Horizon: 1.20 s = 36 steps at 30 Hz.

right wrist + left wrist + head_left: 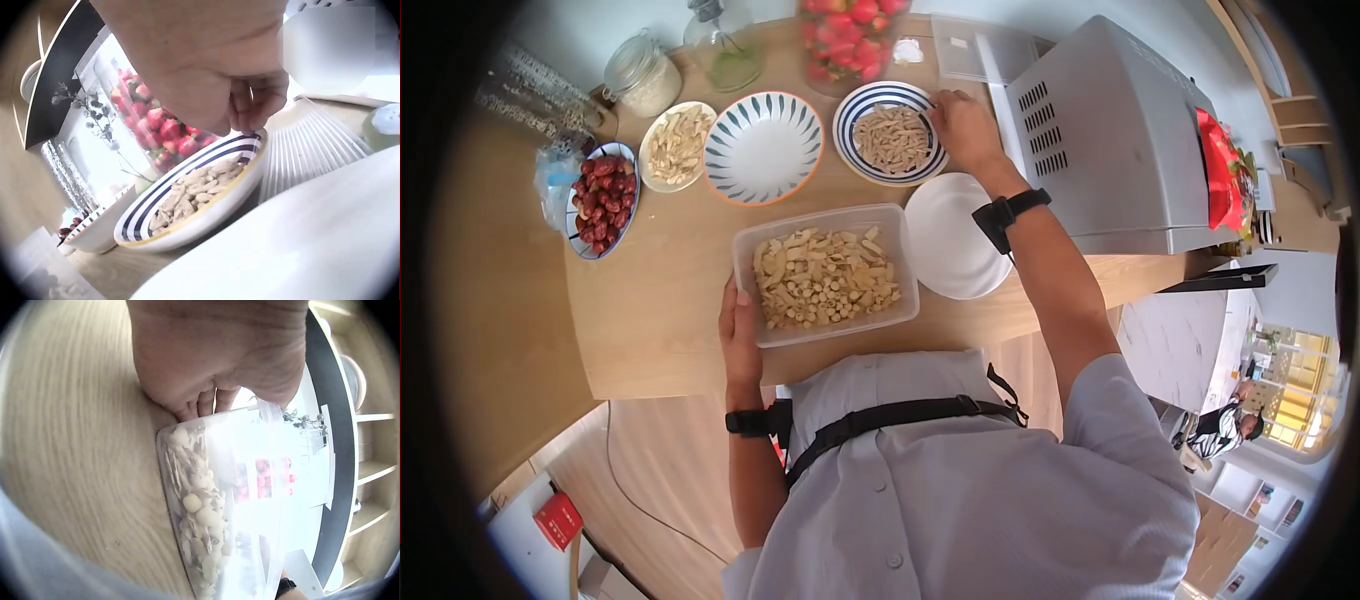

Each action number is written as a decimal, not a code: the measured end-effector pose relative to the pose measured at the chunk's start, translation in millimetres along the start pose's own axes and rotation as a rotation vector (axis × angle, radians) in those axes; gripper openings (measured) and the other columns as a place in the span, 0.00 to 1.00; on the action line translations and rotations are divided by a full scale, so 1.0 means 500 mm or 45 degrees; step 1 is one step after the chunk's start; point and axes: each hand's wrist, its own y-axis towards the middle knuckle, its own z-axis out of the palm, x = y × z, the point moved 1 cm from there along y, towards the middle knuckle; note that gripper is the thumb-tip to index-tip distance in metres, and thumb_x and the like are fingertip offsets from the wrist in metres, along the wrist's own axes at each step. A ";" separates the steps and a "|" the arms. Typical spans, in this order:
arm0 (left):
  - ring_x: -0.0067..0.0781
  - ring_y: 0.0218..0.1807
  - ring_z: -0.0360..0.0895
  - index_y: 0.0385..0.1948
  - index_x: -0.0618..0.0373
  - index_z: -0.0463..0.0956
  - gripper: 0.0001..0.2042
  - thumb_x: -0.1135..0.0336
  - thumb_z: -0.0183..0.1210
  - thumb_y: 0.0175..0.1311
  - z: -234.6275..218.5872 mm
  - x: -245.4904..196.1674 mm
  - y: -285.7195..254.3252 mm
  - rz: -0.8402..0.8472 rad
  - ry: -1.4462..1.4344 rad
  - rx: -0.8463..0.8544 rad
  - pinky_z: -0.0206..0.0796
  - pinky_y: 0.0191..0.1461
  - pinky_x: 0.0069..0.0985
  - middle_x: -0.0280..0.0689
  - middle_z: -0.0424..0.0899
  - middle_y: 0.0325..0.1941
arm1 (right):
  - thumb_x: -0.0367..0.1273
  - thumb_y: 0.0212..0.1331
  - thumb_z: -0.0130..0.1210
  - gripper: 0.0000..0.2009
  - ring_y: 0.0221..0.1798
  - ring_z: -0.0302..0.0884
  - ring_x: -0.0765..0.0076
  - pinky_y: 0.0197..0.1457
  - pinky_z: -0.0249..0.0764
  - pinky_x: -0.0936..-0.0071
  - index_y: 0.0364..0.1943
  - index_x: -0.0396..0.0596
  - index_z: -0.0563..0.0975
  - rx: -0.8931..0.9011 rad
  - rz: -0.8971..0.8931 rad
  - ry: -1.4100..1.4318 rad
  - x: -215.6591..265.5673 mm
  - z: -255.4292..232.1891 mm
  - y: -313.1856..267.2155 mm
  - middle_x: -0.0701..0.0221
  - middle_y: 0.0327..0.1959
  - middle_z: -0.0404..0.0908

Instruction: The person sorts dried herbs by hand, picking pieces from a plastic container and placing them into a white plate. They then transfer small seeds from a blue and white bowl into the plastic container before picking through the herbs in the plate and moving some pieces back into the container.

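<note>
A blue-striped plate [847, 150] holds pale dried strips [892, 138]; my right hand [972, 135] pinches its right rim. In the right wrist view the fingertips of the right hand [256, 103] meet the edge of the striped plate [134, 222], which stands slightly tilted. My left hand [741, 335] grips the left side of a clear plastic box [910, 270] full of pale dried pieces [825, 280]. In the left wrist view the left hand [215, 359] has its fingers at the end wall of the box [164, 456], partly hidden behind the palm.
An empty white plate [960, 240] lies beside the box. Behind are a leaf-patterned bowl [763, 150], a small dish of pale slices [675, 147], a bowl of red dates [603, 200], glass jars [643, 75] and a container of strawberries [850, 40]. A grey appliance [1110, 140] stands right.
</note>
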 end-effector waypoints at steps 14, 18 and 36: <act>0.34 0.73 0.67 0.72 0.64 0.68 0.25 0.55 0.46 0.82 -0.009 0.013 0.000 0.053 -0.025 0.008 0.54 0.78 0.31 0.41 0.74 0.72 | 0.29 0.63 0.61 0.16 0.45 0.89 0.49 0.45 0.87 0.55 0.52 0.35 0.78 0.390 0.452 0.676 -0.049 0.014 0.004 0.49 0.45 0.86; 0.33 0.72 0.68 0.71 0.64 0.68 0.26 0.54 0.46 0.82 -0.005 0.009 -0.001 0.079 0.010 -0.002 0.55 0.77 0.30 0.40 0.75 0.70 | 0.27 0.64 0.60 0.14 0.44 0.90 0.50 0.43 0.86 0.57 0.51 0.32 0.77 0.283 0.384 0.709 -0.034 -0.004 -0.001 0.49 0.42 0.87; 0.34 0.72 0.68 0.71 0.64 0.69 0.27 0.52 0.47 0.82 0.002 0.009 0.001 0.083 0.008 -0.029 0.55 0.77 0.30 0.40 0.76 0.70 | 0.27 0.71 0.57 0.13 0.34 0.84 0.64 0.39 0.78 0.70 0.57 0.40 0.78 0.049 -0.143 0.745 0.217 -0.186 -0.159 0.54 0.37 0.87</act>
